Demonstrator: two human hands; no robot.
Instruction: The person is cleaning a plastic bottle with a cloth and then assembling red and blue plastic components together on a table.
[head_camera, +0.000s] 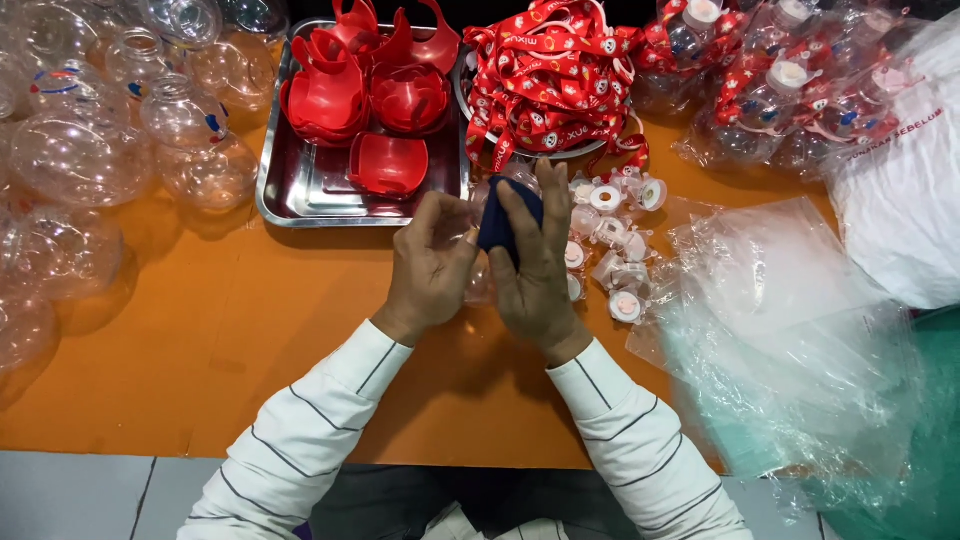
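Both hands meet over the middle of the orange table (230, 340). My left hand (428, 268) grips a clear plastic bottle (480, 280), mostly hidden between the palms. Pressed against that bottle is a dark blue cloth (503, 222), held by my right hand (535, 265) with its fingers spread over the cloth. White striped sleeves cover both forearms.
A steel tray (300, 190) of red plastic handles stands behind the hands. Red printed lanyards (550, 75) lie heaped at the back. Small white caps (612, 240) lie to the right. Clear round bottles (90, 150) crowd the left; clear bags (780, 330) and bagged bottles (790, 90) fill the right.
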